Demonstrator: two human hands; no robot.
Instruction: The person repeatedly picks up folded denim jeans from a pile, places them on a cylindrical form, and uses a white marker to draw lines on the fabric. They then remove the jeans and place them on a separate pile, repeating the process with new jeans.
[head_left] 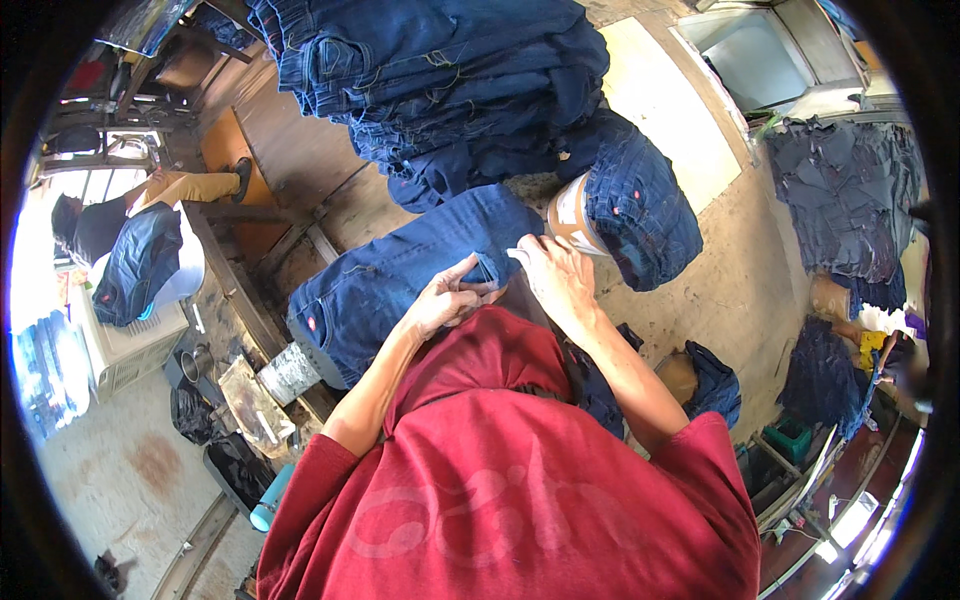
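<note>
Dark blue jeans (400,255) lie stretched across in front of me, with a small red tag near their left end. My left hand (450,302) is closed at the near right part of them, its thumb and fingers pinching a folded denim edge (484,268). Just to the right, my right hand (558,278) is closed, fingertips together near that edge. A small pale bit shows at its fingertips, too small to name.
A large stack of jeans (440,80) stands beyond. More denim (640,200) drapes over a white and brown cylinder (572,215) at right. Dark grey garments (840,195) hang far right. Another person (100,225) sits at the left, beside a white machine (135,340).
</note>
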